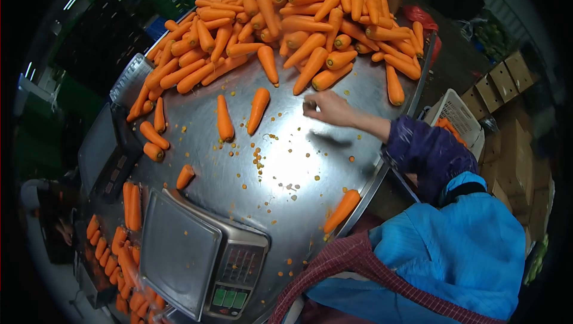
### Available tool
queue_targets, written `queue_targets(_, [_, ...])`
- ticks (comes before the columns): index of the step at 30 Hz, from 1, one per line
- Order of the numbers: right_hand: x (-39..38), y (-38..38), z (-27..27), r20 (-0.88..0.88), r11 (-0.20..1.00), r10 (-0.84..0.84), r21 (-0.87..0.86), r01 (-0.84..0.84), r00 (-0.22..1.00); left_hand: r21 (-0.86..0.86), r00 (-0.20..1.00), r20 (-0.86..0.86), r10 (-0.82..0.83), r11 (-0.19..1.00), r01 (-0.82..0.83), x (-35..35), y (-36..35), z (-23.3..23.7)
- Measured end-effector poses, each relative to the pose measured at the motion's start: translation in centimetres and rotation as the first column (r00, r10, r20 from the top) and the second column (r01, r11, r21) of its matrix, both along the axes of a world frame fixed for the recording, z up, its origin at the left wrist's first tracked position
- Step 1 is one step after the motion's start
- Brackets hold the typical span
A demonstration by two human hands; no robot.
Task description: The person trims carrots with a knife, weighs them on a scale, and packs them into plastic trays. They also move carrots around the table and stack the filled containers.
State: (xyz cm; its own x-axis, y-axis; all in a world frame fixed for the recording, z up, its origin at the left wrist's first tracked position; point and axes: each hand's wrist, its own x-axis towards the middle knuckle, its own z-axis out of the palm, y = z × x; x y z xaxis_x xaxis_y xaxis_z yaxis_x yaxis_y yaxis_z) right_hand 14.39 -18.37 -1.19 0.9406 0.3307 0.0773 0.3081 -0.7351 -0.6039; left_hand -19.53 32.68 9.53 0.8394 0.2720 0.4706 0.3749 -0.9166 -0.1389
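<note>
The person's right hand (328, 109) curls partly closed, any hold impossible to tell, beside the near edge of the far carrot pile (307, 24), where tugging its base could make it slump.

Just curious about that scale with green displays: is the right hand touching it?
Apart. The head view plainly shows tabletop between the right hand and the scale.
</note>
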Motion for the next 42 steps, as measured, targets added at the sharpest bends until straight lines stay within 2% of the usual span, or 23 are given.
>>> queue_targets(1, [1.5,-0.1,0.7,0.015,0.991,-0.055,-0.124,0.056,0.998,-0.016,0.996,-0.073,-0.047,0.999,0.045,2.2,-1.8,0.6])
queue_targets(2, [3.3,-0.4,0.7,0.018,0.991,-0.054,-0.123,0.056,0.998,-0.015,0.996,-0.07,-0.046,0.999,0.045,2.7,-1.3,-0.8])
queue_targets(4, [6.9,-1.0,0.2,0.244,0.969,-0.005,-0.239,0.065,0.97,0.037,0.945,-0.326,-0.006,0.999,0.02,4.1,0.5,-4.8])
queue_targets(5, [8.4,-1.2,-0.2,0.248,0.969,-0.005,-0.237,0.066,0.969,0.04,0.947,-0.322,-0.006,0.999,0.019,4.7,0.0,-4.8])
queue_targets(7, [11.1,-1.2,-1.2,0.372,0.927,-0.013,-0.344,0.151,0.928,-0.246,0.871,-0.465,-0.158,0.968,0.044,5.7,-1.0,-4.4])
queue_targets(8, [12.1,-1.2,-1.9,0.374,0.928,-0.009,-0.342,0.146,0.927,-0.244,0.873,-0.464,-0.152,0.969,0.039,6.1,-1.8,-4.1])
queue_targets(10, [14.0,-1.2,-3.1,0.391,0.891,-0.014,-0.412,0.188,0.92,-0.411,0.918,-0.329,-0.22,0.909,0.071,6.9,-3.5,-3.4])
queue_targets(14, [15.5,-2.6,-3.0,0.382,0.861,0.085,-0.493,0.126,0.92,-0.42,0.93,-0.295,-0.221,0.904,0.081,7.6,-5.3,-2.4])
queue_targets(16, [14.6,-3.2,-0.8,0.421,0.931,-0.028,-0.319,0.178,0.907,-0.479,0.939,-0.282,-0.199,0.877,0.042,8.7,-6.9,-1.3])
queue_targets(17, [15.2,-4.3,-0.6,0.584,0.984,-0.081,-0.081,0.158,0.808,-0.543,0.947,-0.265,-0.18,0.84,0.007,9.4,-7.9,-0.9])
queue_targets(18, [14.8,-4.7,1.0,0.583,0.984,-0.075,-0.089,0.155,0.809,-0.549,0.947,-0.265,-0.18,0.836,0.005,10.1,-8.8,-0.8])
queue_targets(19, [14.3,-5.5,3.0,0.361,0.954,-0.237,0.26,0.147,0.902,-0.549,0.96,-0.229,-0.164,0.836,0.012,10.9,-9.6,-0.6])
queue_targets(20, [13.5,-6.1,5.1,0.084,0.797,-0.305,0.568,0.206,0.949,-0.548,0.97,-0.191,-0.149,0.836,0.021,11.8,-10.5,-0.3])
queue_targets(21, [12.5,-6.7,6.4,0.085,0.8,-0.309,0.562,0.211,0.947,-0.522,0.966,-0.209,-0.154,0.852,0.023,12.8,-11.7,0.2])
queue_targets(22, [11.2,-7.1,7.4,-0.187,0.655,-0.232,0.695,0.296,0.954,-0.528,0.965,-0.208,-0.158,0.849,0.025,13.9,-12.2,-0.3])
queue_targets(23, [10.0,-7.2,8.1,-0.427,0.489,-0.09,0.768,0.414,0.9,-0.732,0.971,-0.099,-0.218,0.676,0.077,15.0,-12.5,-1.4])
queue_targets(24, [8.8,-6.8,8.6,-0.429,0.492,-0.09,0.765,0.415,0.899,-0.879,0.97,0.021,-0.244,0.457,0.134,16.1,-12.9,-2.3])
queue_targets(26, [6.2,-5.5,9.0,-0.481,0.284,0.095,0.852,0.439,0.872,-0.944,0.943,0.098,-0.319,0.271,0.19,18.5,-15.9,-2.5])
queue_targets(30, [1.5,-2.9,9.7,-0.484,0.334,0.277,0.858,0.389,0.83,-0.985,0.845,0.169,-0.508,-0.049,0.167,22.4,-22.3,-2.5])
queue_targets(34, [-2.8,0.2,10.3,-0.464,0.479,0.363,0.837,0.266,0.808,-0.934,0.708,0.3,-0.639,-0.347,0.083,23.6,-28.3,-2.4])
queue_targets(35, [-3.8,0.8,10.6,-0.455,0.479,0.392,0.843,0.245,0.8,-0.936,0.717,0.292,-0.633,-0.343,0.078,23.5,-29.1,-2.0])
queue_targets(37, [-4.9,1.2,10.7,-0.471,0.468,0.404,0.843,0.265,0.785,-0.798,0.675,0.289,-0.679,-0.56,-0.221,23.1,-30.0,-1.2])
queue_targets(42, [-7.0,0.3,11.2,-0.51,0.489,0.3,0.808,0.329,0.806,-0.779,0.698,0.285,-0.657,-0.583,-0.231,21.8,-30.2,-1.2])
